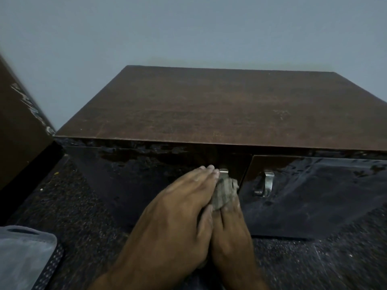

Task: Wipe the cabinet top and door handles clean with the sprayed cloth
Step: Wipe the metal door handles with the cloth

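A low dark cabinet with a brown wood-grain top [219, 105] stands against the wall. Its two glossy black doors each carry a metal handle. The left door handle [223, 171] is mostly covered by a grey cloth [225, 194]. My right hand [230, 231] grips the cloth and presses it on that handle. My left hand [180, 208] lies flat with straight fingers beside it, touching the cloth and the left door. The right door handle [267, 184] is uncovered. The right door [314, 195] stands slightly ajar.
A speckled dark floor [83, 216] runs in front of the cabinet. A brown furniture panel [18, 132] stands at the left edge. Grey fabric [23, 252] and dotted material lie at bottom left. A pale blue wall [188, 34] is behind.
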`<control>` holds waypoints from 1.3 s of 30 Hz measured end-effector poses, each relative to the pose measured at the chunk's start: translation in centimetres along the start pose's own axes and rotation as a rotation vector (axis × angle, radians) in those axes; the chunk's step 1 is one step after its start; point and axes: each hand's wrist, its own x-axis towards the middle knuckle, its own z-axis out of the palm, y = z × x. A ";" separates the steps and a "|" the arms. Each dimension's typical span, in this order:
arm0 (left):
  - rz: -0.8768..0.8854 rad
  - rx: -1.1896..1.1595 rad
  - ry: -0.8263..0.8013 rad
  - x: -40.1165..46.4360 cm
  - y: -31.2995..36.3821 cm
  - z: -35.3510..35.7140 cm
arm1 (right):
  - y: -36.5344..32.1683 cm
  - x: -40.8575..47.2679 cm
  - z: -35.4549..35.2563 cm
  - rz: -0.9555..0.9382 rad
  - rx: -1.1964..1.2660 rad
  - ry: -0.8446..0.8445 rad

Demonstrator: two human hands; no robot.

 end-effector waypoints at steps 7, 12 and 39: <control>0.008 0.050 -0.012 0.2 -0.5 0.3 | -1.2 0.7 -1.0 0.041 0.087 0.074; 0.015 0.030 0.014 0.3 -0.5 0.4 | -0.4 3.6 -4.9 0.028 0.159 0.307; -0.033 0.043 -0.009 -0.2 -0.6 0.3 | -1.8 5.4 -5.9 0.836 0.809 0.292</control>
